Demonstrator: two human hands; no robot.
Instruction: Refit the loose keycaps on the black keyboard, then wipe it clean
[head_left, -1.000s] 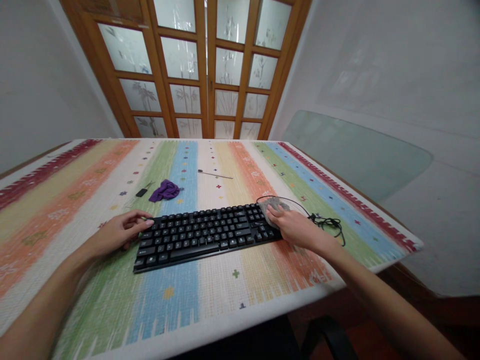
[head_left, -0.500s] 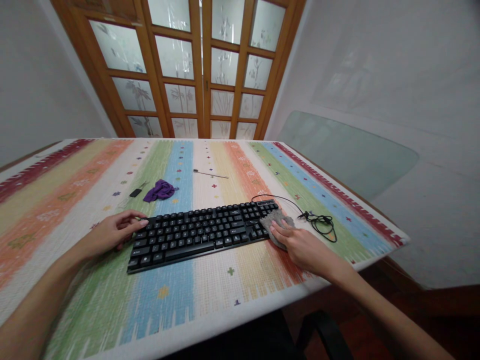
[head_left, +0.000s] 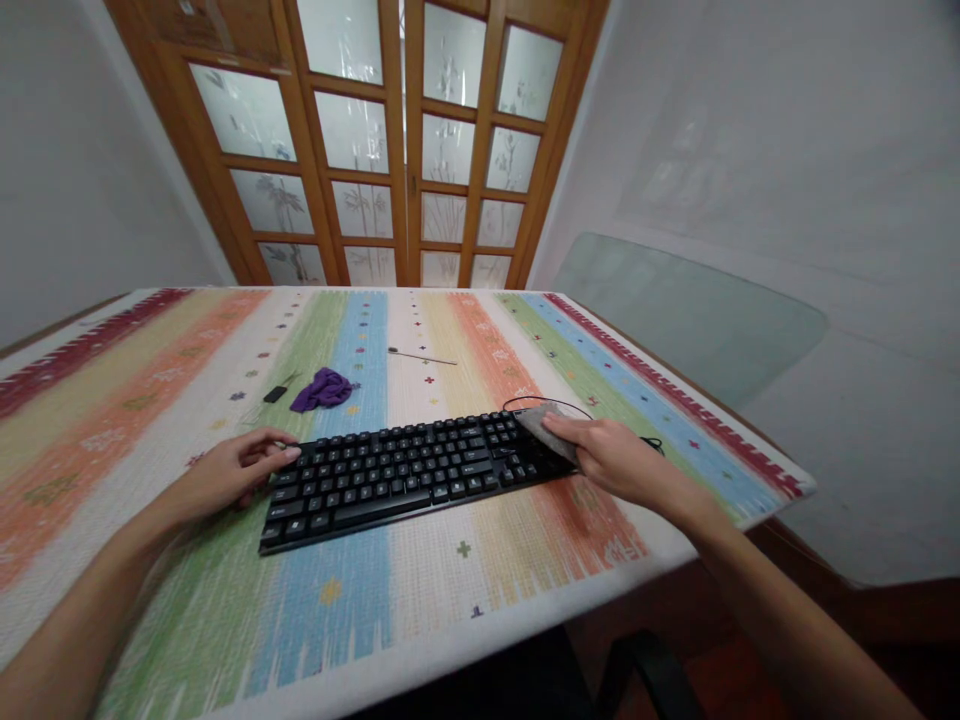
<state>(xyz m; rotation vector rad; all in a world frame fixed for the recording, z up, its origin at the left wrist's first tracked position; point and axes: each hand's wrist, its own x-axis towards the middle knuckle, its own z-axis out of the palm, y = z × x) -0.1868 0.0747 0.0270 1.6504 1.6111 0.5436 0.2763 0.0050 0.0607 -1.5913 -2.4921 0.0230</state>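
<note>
A black computer keyboard [head_left: 390, 477] lies slightly aslant on the striped tablecloth [head_left: 420, 600]. My left hand [head_left: 229, 467] grips its far left corner, thumb on top and the other fingers curled along the edge. At the right end, my right hand [head_left: 611, 455] pinches a grey cloth [head_left: 546, 428], which rests against the keyboard's upper right part and covers some of the number keys. The keyboard's thin black cable [head_left: 551, 400] loops out behind it; its coiled part is mostly hidden by my right hand.
Beyond the keyboard lie a crumpled purple cloth [head_left: 324, 390], a small black object [head_left: 275, 394] with thin bristles or wires, and a thin stick [head_left: 427, 358] with a dark tip. A black chair armrest [head_left: 649, 665] stands below the table's front edge.
My right hand has shifted the grey cloth up toward the keyboard's far right edge, and the hand is now more raised. My left hand keeps its hold. The view has tilted slightly upward.
</note>
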